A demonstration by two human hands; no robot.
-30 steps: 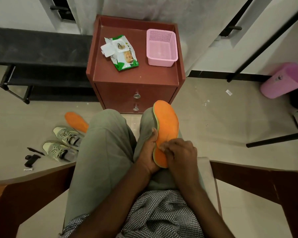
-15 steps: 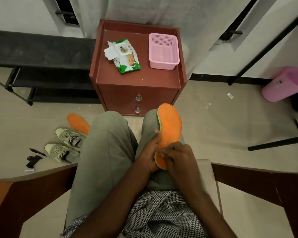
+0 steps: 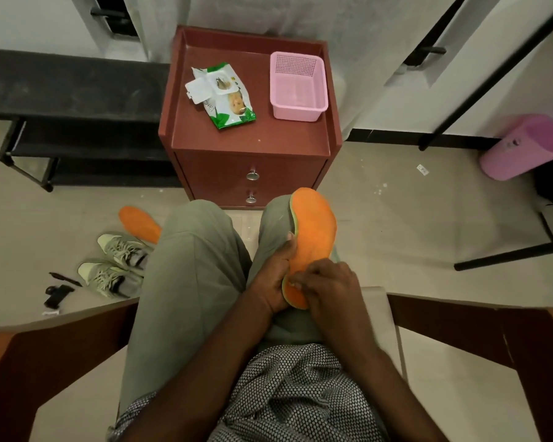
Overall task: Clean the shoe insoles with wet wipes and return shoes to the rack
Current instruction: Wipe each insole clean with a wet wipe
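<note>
— So where's the insole (image 3: 313, 237)?
— On the right thigh; the left hand (image 3: 273, 279) grips its edge, thumb on top.
— And the right hand (image 3: 329, 287)?
— Fingers curled, pressing near the heel; whether they hold a wipe, I cannot tell.
— Shoes (image 3: 115, 263)?
— On the floor, left.

I count two orange insoles: one (image 3: 313, 231) on the lap, one (image 3: 140, 222) on the floor. Two grey-green shoes (image 3: 122, 250) (image 3: 104, 277), side by side. One wet-wipe pack (image 3: 225, 95) and one pink basket (image 3: 298, 86) on the table (image 3: 253, 135), which has two drawer knobs (image 3: 252, 175) (image 3: 251, 198). One pink bin (image 3: 524, 146). Two hands: left hand (image 3: 273, 275), right hand (image 3: 329, 285).
</note>
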